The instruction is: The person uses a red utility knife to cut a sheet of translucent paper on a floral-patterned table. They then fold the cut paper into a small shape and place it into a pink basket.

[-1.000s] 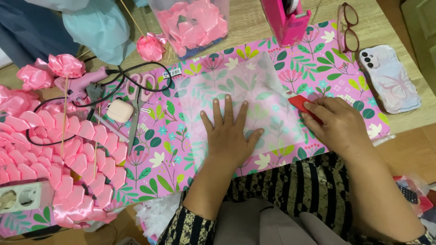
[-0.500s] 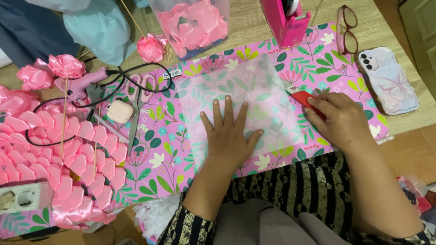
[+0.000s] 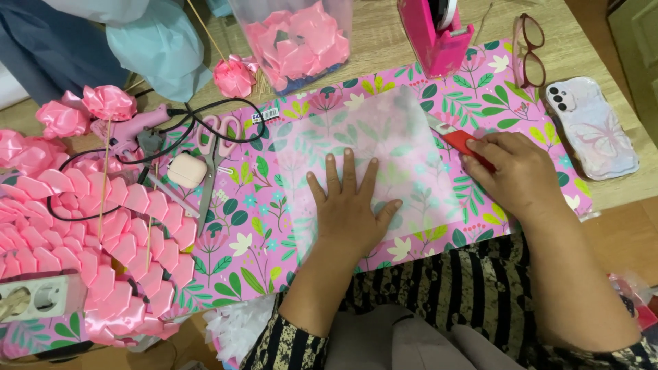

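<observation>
My left hand [image 3: 350,207] lies flat with fingers spread on a translucent white sheet [image 3: 370,137]. The sheet rests on a pink floral-patterned paper [image 3: 260,226] spread over the wooden table. My right hand [image 3: 517,175] grips a red utility knife [image 3: 460,142], its blade at the sheet's right edge, near the upper corner.
Pink scissors [image 3: 212,161], a pink glue gun [image 3: 133,130] with black cord, a small white case [image 3: 185,170] and many pink ribbon petals [image 3: 82,240] lie left. A container of pink petals [image 3: 295,41], a pink tape dispenser [image 3: 439,34], glasses [image 3: 531,51] and a phone [image 3: 593,127] sit at the back and right.
My right hand has slid the red knife farther up along the sheet's right edge. The left hand stays pressed on the sheet.
</observation>
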